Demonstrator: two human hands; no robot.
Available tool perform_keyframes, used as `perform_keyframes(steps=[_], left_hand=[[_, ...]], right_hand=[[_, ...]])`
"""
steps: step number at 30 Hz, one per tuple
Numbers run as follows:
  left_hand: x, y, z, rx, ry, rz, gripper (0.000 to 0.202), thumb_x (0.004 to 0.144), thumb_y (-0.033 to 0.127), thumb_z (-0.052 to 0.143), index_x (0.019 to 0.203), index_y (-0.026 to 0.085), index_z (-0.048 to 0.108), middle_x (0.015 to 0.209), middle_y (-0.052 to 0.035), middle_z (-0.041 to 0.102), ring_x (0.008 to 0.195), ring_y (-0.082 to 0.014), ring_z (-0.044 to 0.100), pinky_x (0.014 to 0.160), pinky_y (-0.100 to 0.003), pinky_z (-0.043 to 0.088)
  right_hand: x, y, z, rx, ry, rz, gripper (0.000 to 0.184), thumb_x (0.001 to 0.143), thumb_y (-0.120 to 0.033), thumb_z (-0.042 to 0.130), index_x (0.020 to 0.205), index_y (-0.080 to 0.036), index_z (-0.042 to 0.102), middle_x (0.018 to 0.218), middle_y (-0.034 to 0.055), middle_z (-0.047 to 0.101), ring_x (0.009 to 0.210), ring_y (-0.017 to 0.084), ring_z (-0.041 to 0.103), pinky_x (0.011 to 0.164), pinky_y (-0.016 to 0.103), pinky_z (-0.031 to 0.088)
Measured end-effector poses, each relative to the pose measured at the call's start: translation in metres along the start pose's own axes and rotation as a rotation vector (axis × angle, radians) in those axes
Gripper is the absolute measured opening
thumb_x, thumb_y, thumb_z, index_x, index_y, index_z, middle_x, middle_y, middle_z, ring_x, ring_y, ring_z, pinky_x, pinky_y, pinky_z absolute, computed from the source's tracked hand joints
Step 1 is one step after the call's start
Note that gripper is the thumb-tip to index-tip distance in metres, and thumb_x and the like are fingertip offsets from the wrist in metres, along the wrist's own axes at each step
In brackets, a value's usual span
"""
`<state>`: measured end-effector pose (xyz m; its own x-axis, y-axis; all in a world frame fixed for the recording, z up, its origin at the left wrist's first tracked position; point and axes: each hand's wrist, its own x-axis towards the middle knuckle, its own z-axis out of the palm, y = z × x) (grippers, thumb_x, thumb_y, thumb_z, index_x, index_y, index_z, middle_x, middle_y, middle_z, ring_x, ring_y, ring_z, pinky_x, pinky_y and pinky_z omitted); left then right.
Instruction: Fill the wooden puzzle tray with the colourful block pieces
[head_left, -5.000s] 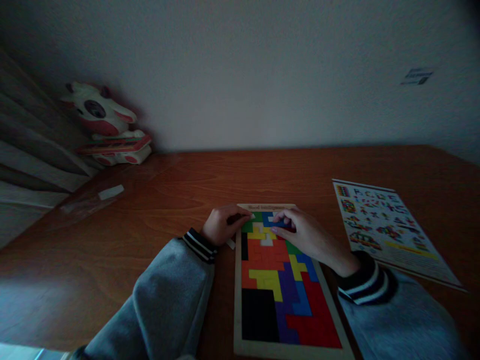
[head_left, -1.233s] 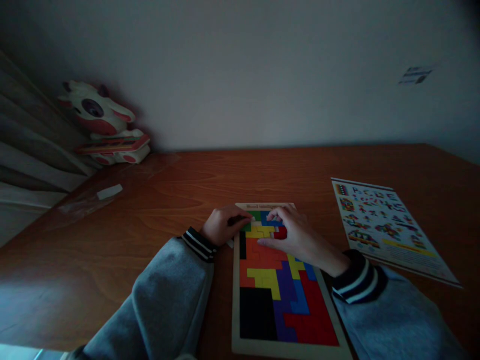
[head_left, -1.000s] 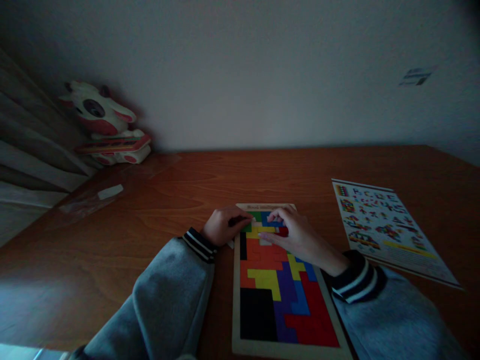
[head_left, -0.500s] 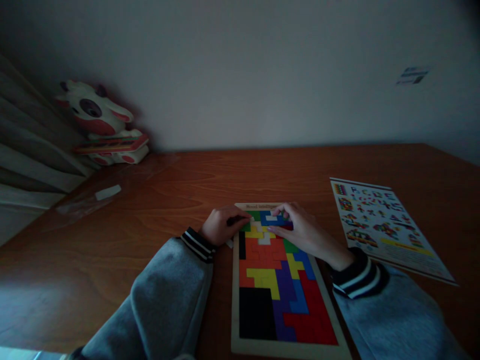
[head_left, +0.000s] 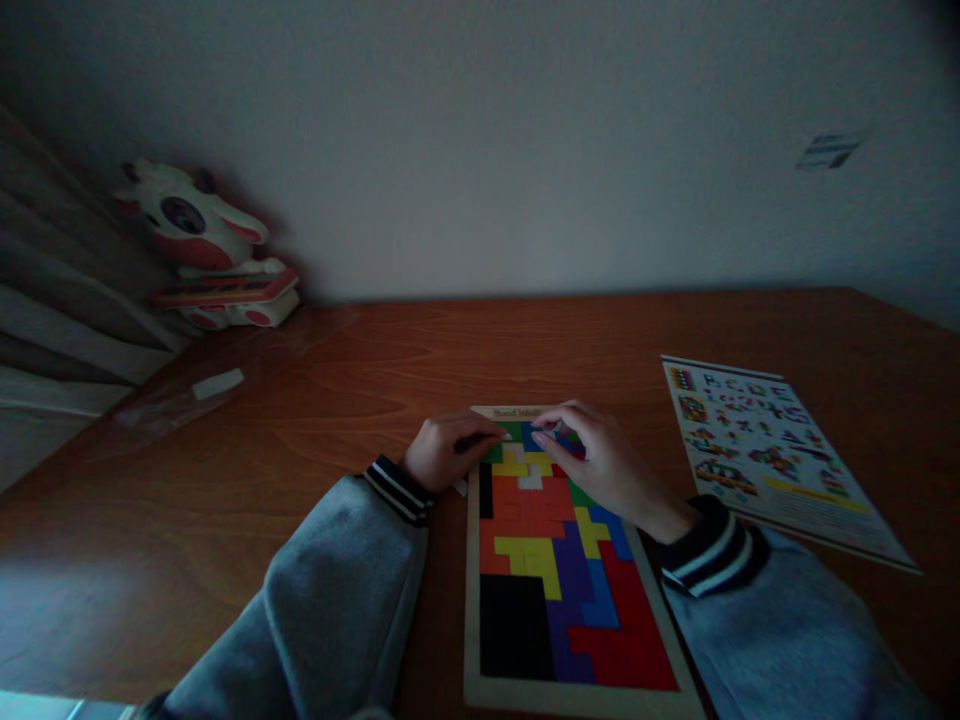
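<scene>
Currently, a wooden puzzle board is laid flat on the table, between the two grey sleeves, and over its far end both hands are brought. The left hand is bent inward at the wrist, and by its thumb and curled fingers a pinch is formed at the board's far left corner, beside a green piece. Whether something is kept in this grip cannot be told. The right hand is stretched across the right edge, with the back of it turned up, the fingers arched and the thumb extended, so that the tips are almost joined above a blue piece. Also for this grip, it cannot be told if anything is grasped. Nearer, a pale gap is left uncovered among the coloured pieces. Well to the right, a printed sheet is placed.
</scene>
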<state>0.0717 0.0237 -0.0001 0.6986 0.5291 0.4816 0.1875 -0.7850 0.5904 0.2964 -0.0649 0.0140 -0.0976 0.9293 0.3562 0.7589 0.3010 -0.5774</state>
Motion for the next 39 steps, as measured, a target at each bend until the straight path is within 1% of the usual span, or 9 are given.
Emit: perform_keyframes(steps=[5, 10, 17, 20, 24, 28, 31, 35, 39], left_hand=[[0.001, 0.002, -0.001, -0.004, 0.012, 0.017, 0.016, 0.093, 0.023, 0.059, 0.101, 0.016, 0.071, 0.094, -0.0068, 0.073, 0.085, -0.0142, 0.069, 0.078, -0.026, 0.056], [0.001, 0.003, -0.002, 0.018, 0.016, -0.006, 0.015, 0.093, 0.025, 0.059, 0.100, 0.017, 0.070, 0.094, -0.0064, 0.073, 0.085, -0.0145, 0.068, 0.078, -0.026, 0.055], [-0.001, 0.000, 0.000, 0.028, -0.014, -0.030, 0.017, 0.093, 0.026, 0.058, 0.099, 0.016, 0.071, 0.093, -0.0067, 0.073, 0.082, -0.0148, 0.068, 0.077, -0.027, 0.055], [-0.001, -0.001, 0.000, 0.017, -0.025, -0.042, 0.017, 0.094, 0.026, 0.057, 0.100, 0.016, 0.070, 0.094, -0.0067, 0.072, 0.085, -0.0152, 0.068, 0.079, -0.028, 0.055], [-0.001, -0.001, 0.000, 0.011, -0.020, -0.045, 0.018, 0.094, 0.026, 0.057, 0.101, 0.017, 0.070, 0.094, -0.0066, 0.072, 0.085, -0.0155, 0.068, 0.079, -0.029, 0.054], [0.000, 0.000, 0.000, 0.007, -0.003, -0.050, 0.016, 0.093, 0.025, 0.058, 0.100, 0.016, 0.070, 0.094, -0.0063, 0.072, 0.085, -0.0151, 0.068, 0.079, -0.028, 0.054], [-0.001, 0.000, 0.000, 0.009, -0.001, -0.052, 0.015, 0.092, 0.023, 0.059, 0.100, 0.017, 0.070, 0.094, -0.0059, 0.073, 0.086, -0.0149, 0.068, 0.080, -0.027, 0.053], [-0.001, -0.001, 0.000, 0.014, -0.014, -0.058, 0.016, 0.093, 0.024, 0.059, 0.101, 0.017, 0.071, 0.096, -0.0065, 0.072, 0.086, -0.0152, 0.068, 0.080, -0.027, 0.053], [-0.001, 0.002, -0.001, 0.016, -0.023, -0.061, 0.017, 0.093, 0.024, 0.058, 0.100, 0.016, 0.071, 0.094, -0.0062, 0.072, 0.084, -0.0149, 0.067, 0.078, -0.027, 0.053]], right_hand=[[-0.001, 0.002, 0.002, -0.077, -0.025, -0.074, 0.012, 0.093, -0.028, 0.057, 0.103, -0.024, 0.063, 0.102, 0.0048, 0.065, 0.095, 0.021, 0.062, 0.086, 0.042, 0.047], [-0.004, 0.001, 0.008, -0.116, -0.071, -0.129, 0.019, 0.086, -0.036, 0.068, 0.102, -0.025, 0.067, 0.101, 0.0044, 0.062, 0.100, 0.022, 0.058, 0.092, 0.043, 0.045], [-0.005, -0.002, 0.011, -0.117, -0.159, -0.108, 0.030, 0.079, -0.045, 0.073, 0.106, -0.030, 0.073, 0.102, 0.0050, 0.060, 0.101, 0.023, 0.057, 0.092, 0.044, 0.046], [-0.005, -0.002, 0.010, -0.102, -0.186, -0.086, 0.030, 0.081, -0.044, 0.071, 0.108, -0.031, 0.073, 0.103, 0.0052, 0.060, 0.102, 0.023, 0.056, 0.093, 0.046, 0.045], [-0.006, -0.001, 0.011, -0.083, -0.190, -0.075, 0.030, 0.084, -0.043, 0.068, 0.112, -0.032, 0.071, 0.104, 0.0057, 0.060, 0.102, 0.024, 0.056, 0.093, 0.047, 0.044], [-0.007, -0.001, 0.013, -0.074, -0.198, -0.084, 0.029, 0.086, -0.042, 0.067, 0.112, -0.030, 0.071, 0.104, 0.0063, 0.060, 0.103, 0.023, 0.056, 0.092, 0.045, 0.045], [-0.007, 0.000, 0.013, -0.076, -0.191, -0.085, 0.028, 0.086, -0.043, 0.067, 0.110, -0.030, 0.071, 0.106, 0.0066, 0.060, 0.104, 0.024, 0.056, 0.094, 0.046, 0.044], [-0.005, 0.001, 0.008, -0.053, -0.193, -0.096, 0.025, 0.090, -0.040, 0.062, 0.113, -0.030, 0.069, 0.106, 0.0057, 0.061, 0.105, 0.023, 0.057, 0.095, 0.046, 0.043], [-0.004, 0.003, 0.004, -0.042, -0.155, -0.092, 0.027, 0.091, -0.041, 0.060, 0.114, -0.029, 0.068, 0.105, 0.0058, 0.062, 0.103, 0.023, 0.058, 0.093, 0.046, 0.045]])
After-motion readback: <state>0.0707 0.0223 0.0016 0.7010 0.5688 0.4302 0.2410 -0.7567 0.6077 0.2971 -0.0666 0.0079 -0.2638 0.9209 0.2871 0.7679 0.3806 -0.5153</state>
